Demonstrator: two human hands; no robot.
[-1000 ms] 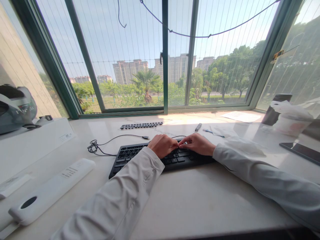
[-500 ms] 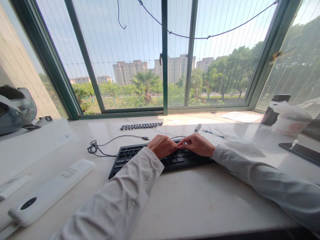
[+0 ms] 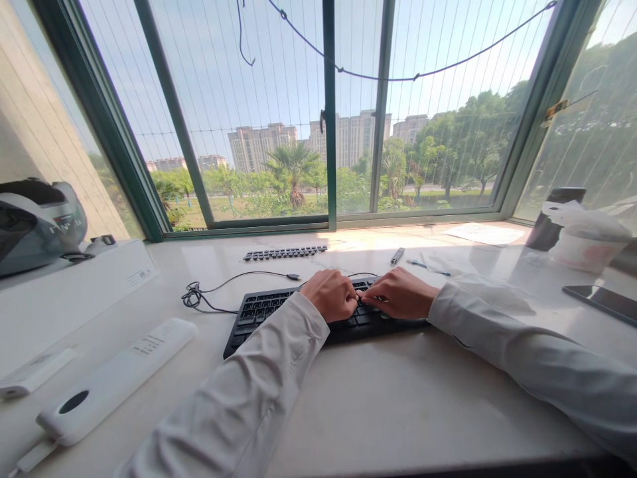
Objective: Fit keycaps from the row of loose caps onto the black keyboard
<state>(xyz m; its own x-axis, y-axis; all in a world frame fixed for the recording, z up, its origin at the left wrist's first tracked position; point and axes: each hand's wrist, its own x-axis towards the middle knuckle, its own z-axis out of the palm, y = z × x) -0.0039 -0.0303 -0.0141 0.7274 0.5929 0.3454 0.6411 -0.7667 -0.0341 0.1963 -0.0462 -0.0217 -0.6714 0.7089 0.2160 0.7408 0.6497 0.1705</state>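
A black keyboard [image 3: 251,311] lies on the white counter, and some of its key positions look bare of caps. Over its middle, my left hand [image 3: 331,294] is closed with the fingers curled down. My right hand [image 3: 401,292] comes in from the right, thumb and fingertips pinched together against my left fingertips. Whatever is between the fingers is too small or hidden to name. Both hands cover much of the keyboard's middle and right. Behind it, removed keycaps [image 3: 284,253] are laid out in rows.
A cable [image 3: 196,295] lies coiled left of the keyboard. Nail clippers [image 3: 397,256], a thin blue stick [image 3: 428,267] and clear plastic lie behind and right. A phone [image 3: 604,302] is far right. A white power strip [image 3: 119,378], a box [image 3: 74,285] and a helmet [image 3: 40,222] stand left.
The view has shifted slightly, so everything sits a little further right. My hands stay together over the keyboard; the right fingers have changed their pinch a little.
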